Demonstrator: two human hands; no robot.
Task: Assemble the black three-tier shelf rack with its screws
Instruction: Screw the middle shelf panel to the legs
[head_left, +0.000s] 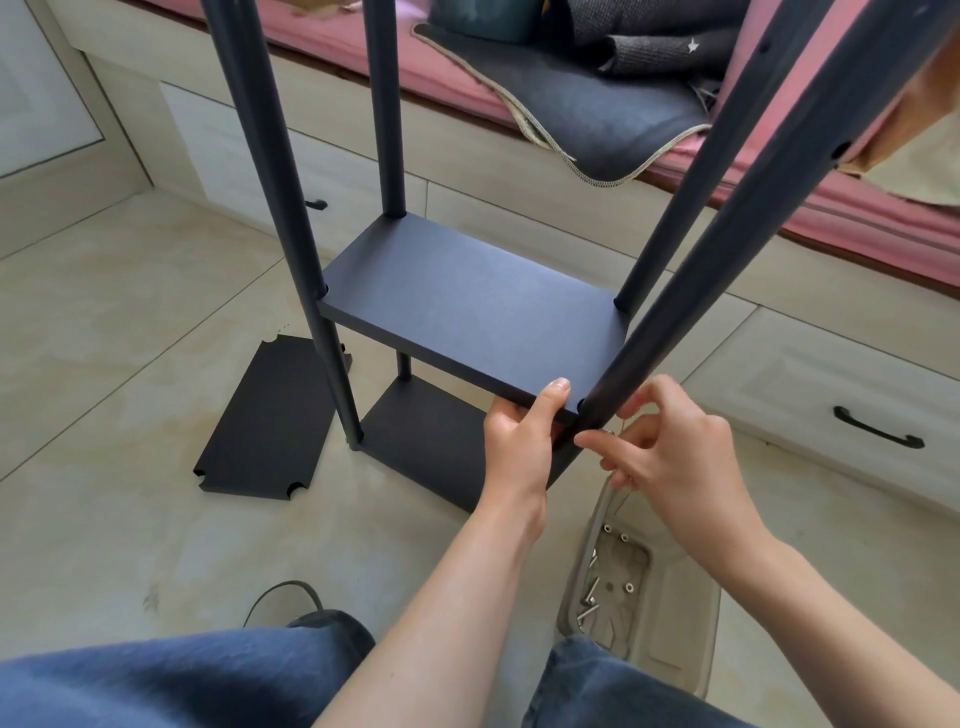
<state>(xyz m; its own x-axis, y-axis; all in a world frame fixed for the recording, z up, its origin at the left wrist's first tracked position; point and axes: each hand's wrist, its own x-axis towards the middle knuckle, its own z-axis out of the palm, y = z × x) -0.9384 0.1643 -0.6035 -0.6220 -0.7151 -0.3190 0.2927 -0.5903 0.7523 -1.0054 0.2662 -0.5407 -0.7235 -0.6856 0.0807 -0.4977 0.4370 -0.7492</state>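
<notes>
Gripping shelf (467, 306), left hand (519, 441), right hand (675, 457) pinching screw (605, 431)

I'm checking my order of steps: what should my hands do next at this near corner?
Probably keep the left hand steadying the middle shelf while the right hand turns the screw into the near post; it looks barely started.

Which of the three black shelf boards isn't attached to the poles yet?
The loose board lying flat on the floor tiles, left of the rack, its notched corners bare. The middle board and bottom board each sit between the poles.
</notes>
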